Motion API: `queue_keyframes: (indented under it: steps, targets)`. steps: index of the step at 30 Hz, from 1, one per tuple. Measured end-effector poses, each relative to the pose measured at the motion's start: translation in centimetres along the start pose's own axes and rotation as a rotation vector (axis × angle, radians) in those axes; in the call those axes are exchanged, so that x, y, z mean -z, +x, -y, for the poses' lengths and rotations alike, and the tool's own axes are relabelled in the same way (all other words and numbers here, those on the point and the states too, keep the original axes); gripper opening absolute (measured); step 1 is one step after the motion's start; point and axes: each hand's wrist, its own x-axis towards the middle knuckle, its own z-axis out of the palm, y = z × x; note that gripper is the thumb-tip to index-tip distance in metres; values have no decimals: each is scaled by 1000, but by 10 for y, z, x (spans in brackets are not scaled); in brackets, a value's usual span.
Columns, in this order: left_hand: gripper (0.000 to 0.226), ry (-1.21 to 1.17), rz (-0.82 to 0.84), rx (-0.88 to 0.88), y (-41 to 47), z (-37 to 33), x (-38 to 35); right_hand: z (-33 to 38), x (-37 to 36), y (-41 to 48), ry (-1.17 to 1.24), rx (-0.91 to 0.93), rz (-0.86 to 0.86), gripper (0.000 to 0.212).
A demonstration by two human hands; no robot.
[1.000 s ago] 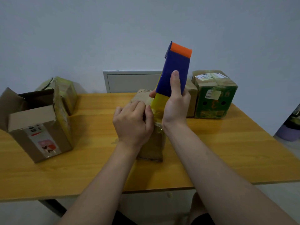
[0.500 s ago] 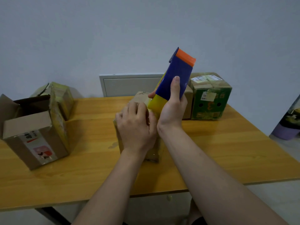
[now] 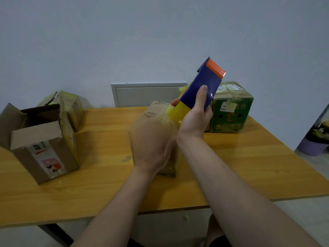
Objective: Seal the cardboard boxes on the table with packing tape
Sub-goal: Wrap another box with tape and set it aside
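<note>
In the head view, a blue tape dispenser (orange cap up, yellow roll at its lower end) is gripped by the right hand, fingers wrapped round its body. It is held tilted above the small cardboard box at the middle of the counter. The left hand is laid on that box, blurred; how its fingers are set cannot be told. An open box is seen at the left edge, a green box near the far right corner.
</note>
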Motion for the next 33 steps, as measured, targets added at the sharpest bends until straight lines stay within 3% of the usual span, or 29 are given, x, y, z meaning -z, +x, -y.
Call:
queue_keyframes:
  steps: [8,15,19,26,30,33]
  targets:
    - [47,-33,65,66,2,-7,8,9,10,1,-234,182,92,48]
    - [62,14,107,120,10,-19,12,2,14,-5,-316,209,129,47]
    - [49,-20,123,181,16,-23,20,7,13,1,-355,187,154,47]
    - [24,-419,123,155,33,18,53,17,8,23,-368,127,310,38]
    - [27,-609,209,238,41,52,60,10,3,35,-365,41,390,36]
    - [30,-703,301,291,45,55,62,1,-8,42,-339,-20,427,49]
